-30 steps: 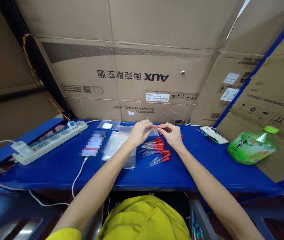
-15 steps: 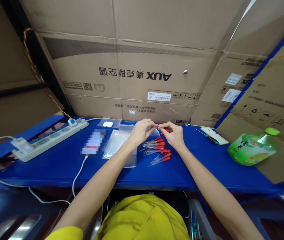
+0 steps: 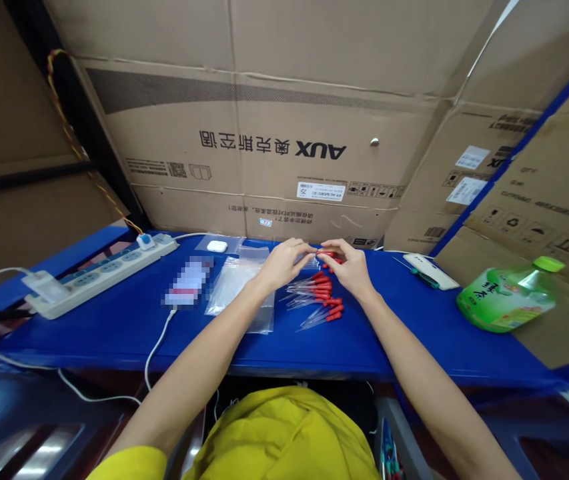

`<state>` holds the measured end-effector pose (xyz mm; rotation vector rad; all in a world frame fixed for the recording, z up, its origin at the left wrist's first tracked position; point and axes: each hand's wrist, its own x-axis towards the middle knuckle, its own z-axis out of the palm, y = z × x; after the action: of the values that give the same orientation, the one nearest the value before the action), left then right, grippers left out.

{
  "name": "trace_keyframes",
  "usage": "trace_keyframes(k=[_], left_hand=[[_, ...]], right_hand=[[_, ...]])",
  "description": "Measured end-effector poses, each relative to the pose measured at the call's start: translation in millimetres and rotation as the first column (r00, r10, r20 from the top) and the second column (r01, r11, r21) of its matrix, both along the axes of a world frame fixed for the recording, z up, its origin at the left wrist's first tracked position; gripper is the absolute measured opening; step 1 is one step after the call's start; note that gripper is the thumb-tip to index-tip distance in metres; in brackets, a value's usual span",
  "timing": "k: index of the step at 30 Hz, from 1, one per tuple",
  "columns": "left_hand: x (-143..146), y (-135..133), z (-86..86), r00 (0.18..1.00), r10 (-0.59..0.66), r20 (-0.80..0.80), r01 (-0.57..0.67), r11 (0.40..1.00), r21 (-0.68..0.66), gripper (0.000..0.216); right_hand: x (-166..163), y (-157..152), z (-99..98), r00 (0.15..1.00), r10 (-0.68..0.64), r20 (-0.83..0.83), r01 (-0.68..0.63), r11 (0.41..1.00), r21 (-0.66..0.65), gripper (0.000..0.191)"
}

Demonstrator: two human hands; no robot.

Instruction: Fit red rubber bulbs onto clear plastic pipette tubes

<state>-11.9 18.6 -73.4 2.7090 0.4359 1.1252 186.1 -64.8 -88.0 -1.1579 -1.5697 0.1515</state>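
My left hand [image 3: 285, 263] and my right hand [image 3: 351, 268] meet fingertip to fingertip near the back of the blue table. Between them is a small dropper with a red rubber bulb [image 3: 326, 253]. The right thumb and forefinger pinch the bulb, and the left fingertips close at its other end, hiding the clear tube. Below the hands lie several droppers [image 3: 322, 288] with red bulbs to the right and clear tubes to the left. A smaller group of droppers [image 3: 333, 312] is nearer me. More red bulbs show partly behind my right hand.
Clear plastic bags [image 3: 234, 287] lie left of the droppers, beside a phone [image 3: 187, 283] on a cable. A white earphone case [image 3: 217, 246] and a power strip [image 3: 109, 270] are further left. At right are a screwdriver [image 3: 424, 277], a white slab [image 3: 431, 270] and a green bottle [image 3: 507, 299]. Cardboard walls the back.
More of the red bulb now shows between my right fingers. Both hands stay in nearly the same place, and the view has shifted slightly.
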Motion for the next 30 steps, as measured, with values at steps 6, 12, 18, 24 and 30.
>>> trace_keyframes(k=[6,12,18,24,30], left_hand=[[-0.3,1.1,-0.1,0.996,0.015,0.086,-0.006,0.995,-0.104,0.022],[-0.5,1.2,1.5,0.988,0.025,0.150,0.015,0.967,-0.255,0.024],[-0.4,3.3,0.2,0.984,-0.014,0.180,0.066,0.956,-0.287,0.025],[-3.1,2.5,4.2,0.983,-0.050,0.178,0.102,0.949,-0.297,0.023],[-2.0,-0.2,5.3,0.982,-0.077,0.174,0.126,0.947,-0.294,0.023]], right_hand=[[6.4,3.5,-0.7,0.986,0.083,-0.143,-0.102,0.986,-0.134,0.030],[5.8,3.6,0.6,0.937,0.122,-0.328,-0.174,0.976,-0.134,0.038],[3.3,2.5,2.8,0.913,0.131,-0.385,-0.192,0.974,-0.123,0.041],[-0.2,-0.6,5.0,0.896,0.156,-0.415,-0.224,0.967,-0.120,0.043],[0.1,-2.5,8.4,0.890,0.185,-0.416,-0.250,0.962,-0.107,0.041]])
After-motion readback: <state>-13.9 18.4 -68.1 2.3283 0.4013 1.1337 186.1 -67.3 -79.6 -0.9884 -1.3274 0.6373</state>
